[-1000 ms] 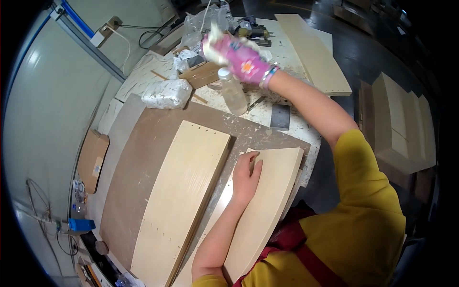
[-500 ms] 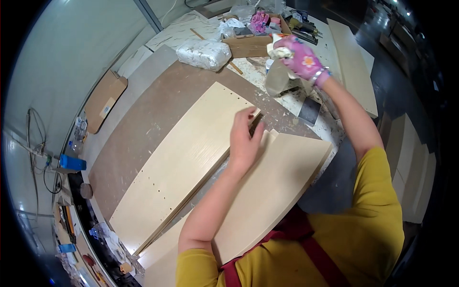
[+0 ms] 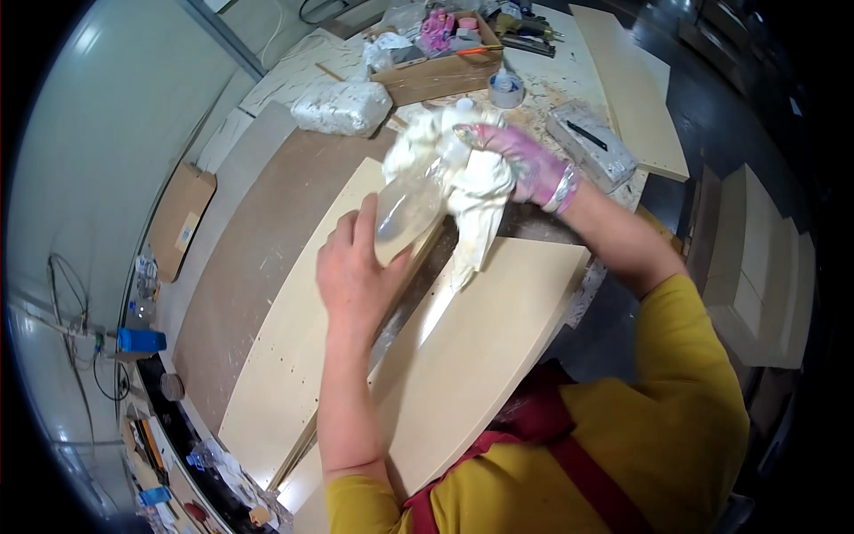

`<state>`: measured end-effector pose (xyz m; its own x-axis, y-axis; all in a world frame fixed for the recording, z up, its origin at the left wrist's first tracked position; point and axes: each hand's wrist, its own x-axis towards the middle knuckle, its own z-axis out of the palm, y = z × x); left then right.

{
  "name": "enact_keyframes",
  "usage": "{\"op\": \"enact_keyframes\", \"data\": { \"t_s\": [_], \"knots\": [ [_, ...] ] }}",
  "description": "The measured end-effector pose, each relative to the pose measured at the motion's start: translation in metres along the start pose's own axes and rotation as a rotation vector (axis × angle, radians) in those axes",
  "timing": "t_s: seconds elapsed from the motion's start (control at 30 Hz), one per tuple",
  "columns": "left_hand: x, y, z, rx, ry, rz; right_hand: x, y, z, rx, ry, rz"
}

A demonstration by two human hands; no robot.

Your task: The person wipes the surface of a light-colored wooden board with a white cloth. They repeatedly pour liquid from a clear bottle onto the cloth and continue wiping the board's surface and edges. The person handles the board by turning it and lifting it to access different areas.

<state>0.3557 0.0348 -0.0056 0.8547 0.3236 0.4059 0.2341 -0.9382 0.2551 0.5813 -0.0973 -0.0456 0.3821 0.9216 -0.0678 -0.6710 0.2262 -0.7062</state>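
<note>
Handling of a bottle and cloth above the counter (image 3: 240, 258). One clear bottle (image 3: 406, 214) lies tilted between the hands, its upper end passing into one bunched white cloth (image 3: 485, 182). The left hand (image 3: 349, 271), bare, is half open at the bottle's lower end, thumb apart from fingers; whether it grips cannot be told. The right hand (image 3: 527, 166), in one pink glove, is closed on the cloth. The step in hand appears to be bringing bottle and cloth together; the next move would call for a firm hold on the bottle. Two pale boards are uppermost below the hands: one left board (image 3: 294, 329), one right board (image 3: 480, 334); any layers beneath cannot be counted. Beyond the right hand lie one further board (image 3: 627, 89) and one tape roll (image 3: 507, 93).
</note>
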Motion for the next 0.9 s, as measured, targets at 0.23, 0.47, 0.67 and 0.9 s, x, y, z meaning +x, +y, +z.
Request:
{"op": "enact_keyframes", "data": {
  "t_s": [0.23,0.47,0.67,0.9],
  "knots": [
    [-0.018,-0.019,0.006,0.299,-0.211,0.167,-0.024,0.060,-0.027,0.373,-0.114,0.293],
    [-0.004,-0.020,-0.033,0.617,-0.279,0.347,-0.020,0.068,-0.035,0.396,0.010,0.458],
    [0.002,-0.027,-0.042,0.670,-0.337,0.421,-0.027,0.073,-0.040,0.271,0.011,0.443],
    [-0.001,-0.016,-0.043,0.692,-0.344,0.476,-0.027,0.079,-0.050,0.263,-0.073,0.392]
  ]
}}
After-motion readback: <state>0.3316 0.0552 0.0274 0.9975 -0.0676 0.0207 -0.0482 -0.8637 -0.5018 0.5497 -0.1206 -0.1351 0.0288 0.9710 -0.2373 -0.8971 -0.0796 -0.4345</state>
